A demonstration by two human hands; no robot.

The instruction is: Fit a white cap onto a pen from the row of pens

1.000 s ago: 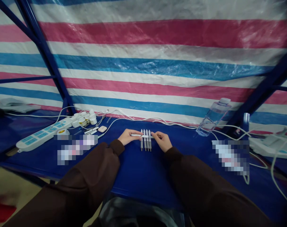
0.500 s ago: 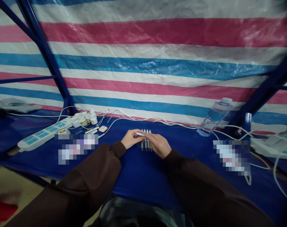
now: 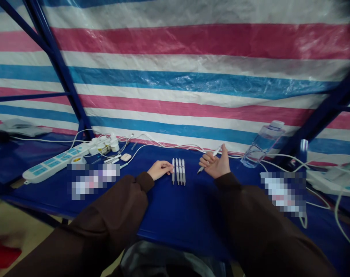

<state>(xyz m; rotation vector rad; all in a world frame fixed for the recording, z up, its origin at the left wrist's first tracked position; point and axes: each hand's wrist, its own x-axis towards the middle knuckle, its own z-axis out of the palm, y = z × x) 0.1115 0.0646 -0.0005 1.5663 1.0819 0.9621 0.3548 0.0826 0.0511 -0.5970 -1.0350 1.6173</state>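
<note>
Several pens (image 3: 178, 171) with white upper barrels and grey lower ends lie side by side on the blue table. My left hand (image 3: 160, 169) is at the row's left side, its bent fingers closed at the edge of the leftmost pen (image 3: 173, 177). To the right of the row, my right hand (image 3: 215, 163) is turned palm up and raised a little. It holds another pen (image 3: 217, 150), whose white end shows between thumb and fingers; the grey tip sticks out below the fingers, and the middle is hidden.
A white power strip (image 3: 48, 165) with plugs and a small white case (image 3: 125, 157) are on the left. White cables (image 3: 189, 146) run along the back. A tilted clear bottle (image 3: 261, 146) stands at the right, near a blurred-out object (image 3: 283, 192). A striped sheet (image 3: 175, 84) hangs behind.
My right hand has moved right, away from the row and my left hand, carrying a pen and turning palm up. My left hand now has its fingers at the leftmost pen.
</note>
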